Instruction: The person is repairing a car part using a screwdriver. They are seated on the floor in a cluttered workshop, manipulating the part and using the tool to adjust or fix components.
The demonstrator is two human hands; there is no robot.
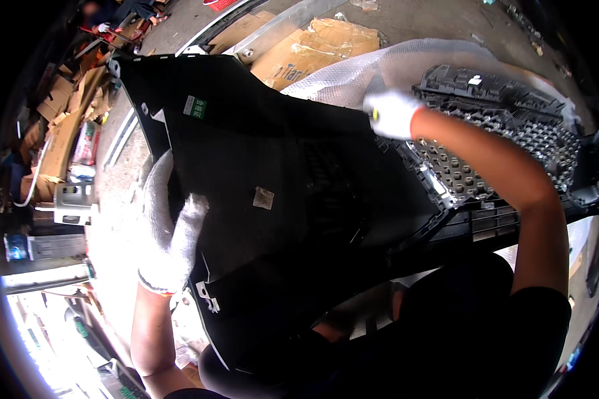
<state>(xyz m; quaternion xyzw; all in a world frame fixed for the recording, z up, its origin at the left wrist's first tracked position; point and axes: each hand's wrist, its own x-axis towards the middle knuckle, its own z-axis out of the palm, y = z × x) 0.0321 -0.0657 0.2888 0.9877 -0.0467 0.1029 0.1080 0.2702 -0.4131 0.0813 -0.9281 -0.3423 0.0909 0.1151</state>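
Note:
A large black car body panel, shaped like a fender (246,153), lies across my lap. It carries a green and white sticker (195,107) and a small tan patch (263,197). My left hand (166,233), in a white knit glove, grips the panel's left edge, thumb on top and fingers partly hidden at the edge. At the panel's far right edge is my right hand (396,115), also white-gloved; motion smears its fingers, and a yellow spot shows beside them. Whether it touches the panel is unclear.
To the right lies a black car grille (485,143) with a patterned mesh, on bubble wrap (405,60). Flattened cardboard (312,53) lies beyond the panel. Cardboard scraps (63,100) and a metal bracket (73,203) are at left. Another person's gloved hand (103,27) shows at far left.

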